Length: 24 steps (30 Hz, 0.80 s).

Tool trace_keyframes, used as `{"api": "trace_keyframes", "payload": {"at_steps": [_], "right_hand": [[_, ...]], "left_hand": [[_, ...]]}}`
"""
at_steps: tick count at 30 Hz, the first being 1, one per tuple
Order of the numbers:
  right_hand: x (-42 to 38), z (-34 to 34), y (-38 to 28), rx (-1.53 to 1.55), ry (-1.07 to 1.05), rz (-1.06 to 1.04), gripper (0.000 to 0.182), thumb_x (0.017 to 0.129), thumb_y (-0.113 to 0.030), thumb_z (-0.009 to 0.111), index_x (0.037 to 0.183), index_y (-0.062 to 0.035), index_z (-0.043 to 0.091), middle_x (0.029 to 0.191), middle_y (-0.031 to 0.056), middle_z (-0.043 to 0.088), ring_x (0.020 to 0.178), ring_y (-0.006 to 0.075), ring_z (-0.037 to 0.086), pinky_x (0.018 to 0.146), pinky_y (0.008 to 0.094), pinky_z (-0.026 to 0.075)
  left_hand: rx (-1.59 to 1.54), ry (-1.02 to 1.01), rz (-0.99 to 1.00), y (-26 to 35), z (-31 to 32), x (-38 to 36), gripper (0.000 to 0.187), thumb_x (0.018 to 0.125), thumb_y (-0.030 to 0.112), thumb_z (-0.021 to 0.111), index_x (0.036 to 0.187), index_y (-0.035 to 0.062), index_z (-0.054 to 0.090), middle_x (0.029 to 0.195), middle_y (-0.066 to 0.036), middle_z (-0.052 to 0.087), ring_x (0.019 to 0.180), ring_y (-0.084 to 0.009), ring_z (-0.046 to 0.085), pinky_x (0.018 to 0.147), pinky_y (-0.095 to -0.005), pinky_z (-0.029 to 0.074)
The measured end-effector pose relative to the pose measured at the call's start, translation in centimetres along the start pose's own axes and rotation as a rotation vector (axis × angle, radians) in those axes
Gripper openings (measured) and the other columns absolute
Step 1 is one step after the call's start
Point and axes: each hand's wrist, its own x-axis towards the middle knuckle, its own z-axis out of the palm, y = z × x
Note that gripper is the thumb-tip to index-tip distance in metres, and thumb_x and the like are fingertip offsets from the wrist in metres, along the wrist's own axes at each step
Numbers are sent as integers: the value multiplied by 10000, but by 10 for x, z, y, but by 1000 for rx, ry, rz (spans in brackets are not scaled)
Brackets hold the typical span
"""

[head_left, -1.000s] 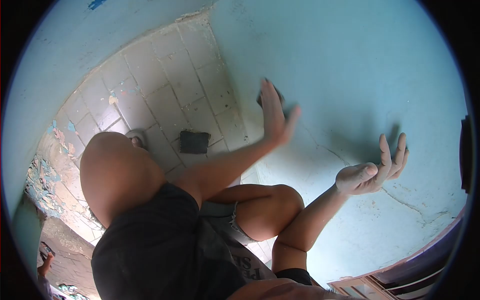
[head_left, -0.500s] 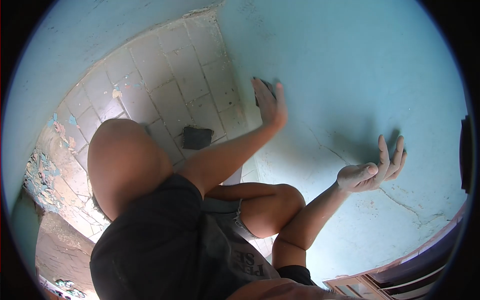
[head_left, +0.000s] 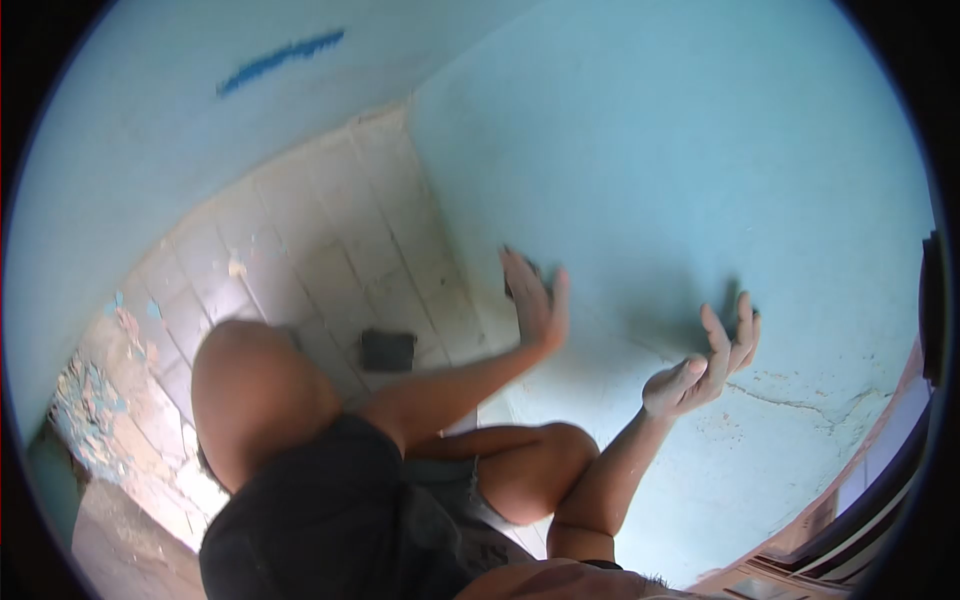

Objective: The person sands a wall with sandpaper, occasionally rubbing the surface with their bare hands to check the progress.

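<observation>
My left hand (head_left: 537,312) presses a dark flat piece, which looks like sandpaper (head_left: 509,285), to the pale blue wall (head_left: 640,160) low down near the floor. Its fingers cover most of the piece, and only a dark edge shows beside them. To the right, my right hand (head_left: 690,372) is raised with the fingers apart and holds nothing; its fingertips are close to the wall, near their shadow. Pale dust coats this hand. On the tiled floor (head_left: 330,235) lies a dark square piece (head_left: 388,350), left of my left forearm.
A crack (head_left: 790,402) runs along the wall right of my right hand. Another wall on the left bears a blue paint streak (head_left: 280,62). Peeled paint flakes (head_left: 90,410) lie at the floor's left edge. My bent knees (head_left: 245,390) take up the lower middle.
The view has tilted up, so the wall and both hands sit lower in it and the blue streak has appeared. My right hand is slightly nearer my left; the left still presses the sandpaper.
</observation>
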Motion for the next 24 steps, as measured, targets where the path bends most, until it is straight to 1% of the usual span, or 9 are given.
{"api": "trace_keyframes", "payload": {"at_steps": [1, 4, 9, 10, 12, 16, 20, 22, 24], "right_hand": [[0, -2, -1, -8, 80, -9, 628, 1065, -512, 296, 1053, -49, 720, 1367, 183, 599, 1372, 342, 392, 1150, 514, 251], [1, -6, -1, 22, 151, 50, 616, 1046, -525, 357, 1011, -24, 714, 1319, 244, 611, 1335, 355, 432, 1133, 534, 250], [-17, -30, 19, -205, 349, 21, 567, 1077, -433, 344, 978, -12, 710, 1238, 229, 652, 1359, 361, 405, 1120, 542, 269], [-17, -29, 22, -237, 395, -2, 545, 1085, -386, 340, 959, -5, 709, 1170, 225, 678, 1323, 333, 448, 1111, 537, 289], [-13, -21, 24, -301, 438, 9, 542, 1084, -379, 342, 951, -3, 708, 1153, 224, 683, 1287, 317, 477, 1105, 532, 298], [-9, -7, 30, -355, 486, 8, 549, 1086, -376, 343, 937, 0, 714, 1150, 220, 681, 1231, 275, 501, 1075, 506, 327], [-11, -5, 36, -357, 492, -26, 575, 1091, -389, 334, 919, -1, 722, 1133, 200, 688, 1205, 240, 515, 1043, 454, 329], [-15, -9, 37, -370, 456, -17, 587, 1089, -394, 338, 895, -1, 729, 1150, 176, 682, 1190, 236, 503, 998, 424, 365], [-15, -11, 38, -377, 457, -18, 600, 1088, -400, 343, 872, -1, 735, 1168, 152, 677, 1175, 233, 492, 952, 394, 401]], "left_hand": [[65, -79, 175, -5, 3, -29, 944, 1039, 529, 382, 1502, -189, -19, 1594, -385, -82, 1500, -514, -42, 1220, -540, 12], [39, -136, 296, -9, 5, -31, 901, 1053, 503, 360, 1509, -178, -14, 1592, -389, -74, 1499, -518, -40, 1219, -539, 19], [18, 76, 212, -15, -29, 80, 855, 1065, 487, 321, 1532, -138, -30, 1596, -381, -86, 1504, -506, -50, 1217, -552, 5], [-1, 82, 94, -18, -32, 91, 873, 1062, 501, 317, 1528, -140, -51, 1597, -376, -102, 1506, -497, -67, 1215, -550, -10], [-23, 95, -29, -18, -24, 80, 892, 1059, 514, 313, 1524, -142, -72, 1598, -370, -118, 1508, -487, -85, 1214, -547, -25], [-107, -118, 106, -6, 8, -31, 984, 1036, 569, 336, 1495, -166, -131, 1571, -398, -171, 1483, -510, -163, 1186, -583, -89], [-45, -49, 80, -34, -8, 5, 966, 1038, 576, 326, 1511, -150, -102, 1601, -347, -160, 1510, -455, -127, 1214, -520, -74], [-207, 10, -269, -40, -33, 50, 965, 1036, 584, 321, 1517, -141, -95, 1614, -321, -155, 1520, -426, -117, 1226, -489, -68], [-156, -32, -227, -28, -22, 24, 985, 1028, 605, 322, 1518, -135, -106, 1611, -326, -158, 1518, -428, -128, 1225, -493, -69]]}}
